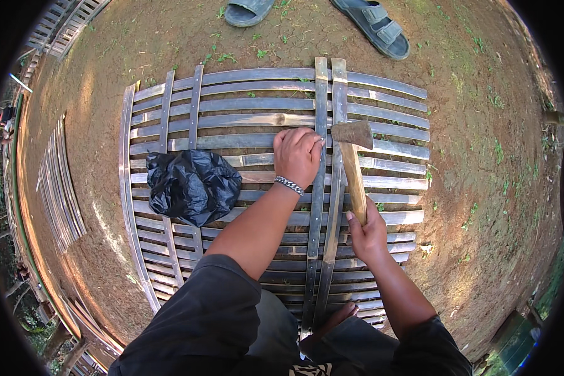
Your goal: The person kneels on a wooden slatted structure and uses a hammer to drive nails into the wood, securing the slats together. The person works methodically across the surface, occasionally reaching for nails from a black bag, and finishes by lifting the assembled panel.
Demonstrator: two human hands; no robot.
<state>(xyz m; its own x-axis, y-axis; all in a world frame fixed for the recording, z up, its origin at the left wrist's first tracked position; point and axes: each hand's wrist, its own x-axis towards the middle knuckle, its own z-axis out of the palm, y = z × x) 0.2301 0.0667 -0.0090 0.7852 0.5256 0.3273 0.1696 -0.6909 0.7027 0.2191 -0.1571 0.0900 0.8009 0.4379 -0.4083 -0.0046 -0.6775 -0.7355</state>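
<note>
Left hand (296, 156): we pinch what seems a small metal nail (322, 139) at the long dark bamboo strip (316, 207), probably steadying it.
Right hand (368, 235): we grip the brown-headed, wooden-handled hatchet (354, 172) low, leaving its head free over the slatted bamboo panel (395, 182).

A black short-sleeved fabric shirt (188, 319) bears a white angular print (310, 370) low on its front. Past the shirt's left sleeve, a chunky silver chain-link bracelet (289, 185) circles the wrist of the left hand (297, 156). Between the shirt's sleeves show faded dark-grey trousers (274, 326) and a bare foot (337, 317).
</note>
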